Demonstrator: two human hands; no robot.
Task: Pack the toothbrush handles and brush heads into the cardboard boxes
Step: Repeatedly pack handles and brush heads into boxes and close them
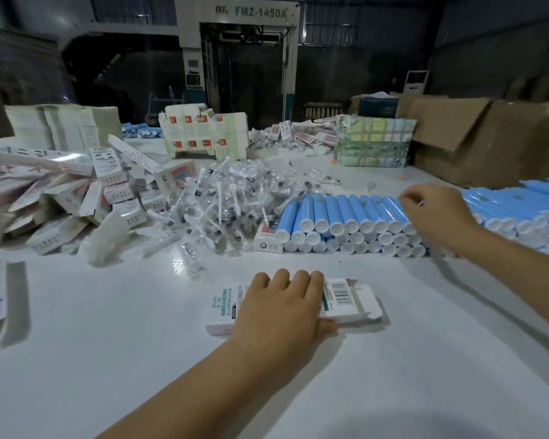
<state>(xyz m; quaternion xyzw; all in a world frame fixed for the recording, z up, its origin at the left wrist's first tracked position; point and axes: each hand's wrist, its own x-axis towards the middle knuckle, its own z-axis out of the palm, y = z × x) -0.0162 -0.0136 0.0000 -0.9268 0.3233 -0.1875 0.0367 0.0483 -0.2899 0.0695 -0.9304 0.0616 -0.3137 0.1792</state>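
Note:
A white cardboard box with green print and a barcode lies flat on the white table, its right end flap open. My left hand rests on top of it and grips it. Behind it, blue toothbrush handles with white end caps are stacked in rows. My right hand reaches onto the right end of that stack, fingers pinched at the top row; whether they hold a handle I cannot tell. A heap of brush heads in clear wrappers lies left of the handles.
A pile of filled and folded boxes covers the left side. Flat carton blanks and a bundled pack stand at the back. Large brown cartons sit at the right. More blue handles extend to the right edge.

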